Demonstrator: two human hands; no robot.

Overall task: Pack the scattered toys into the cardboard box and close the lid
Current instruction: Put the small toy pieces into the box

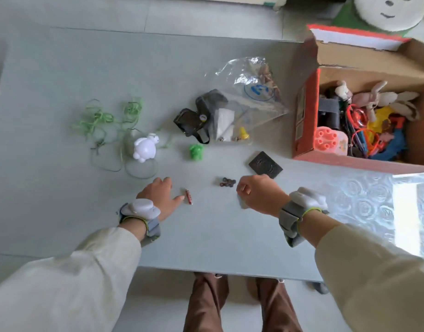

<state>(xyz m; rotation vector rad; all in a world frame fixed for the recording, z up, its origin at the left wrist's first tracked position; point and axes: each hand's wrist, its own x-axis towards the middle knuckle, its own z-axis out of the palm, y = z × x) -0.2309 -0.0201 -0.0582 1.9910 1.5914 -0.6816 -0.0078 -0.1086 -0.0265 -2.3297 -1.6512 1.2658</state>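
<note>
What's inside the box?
In the box: plush bunnies, a pink toy, red rings, a blue toy and a dark block. They lie heaped, so anything underneath is hidden, and the right end is out of the picture.

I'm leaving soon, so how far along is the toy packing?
Partly done: the cardboard box already holds many toys. Neither hand plainly grips anything; the left hand rests by the red crayon, the right hand is curled beside small dark pieces. Still out: white figure, green toy, green string, clear bag, dark card. The lid stands open.
</note>
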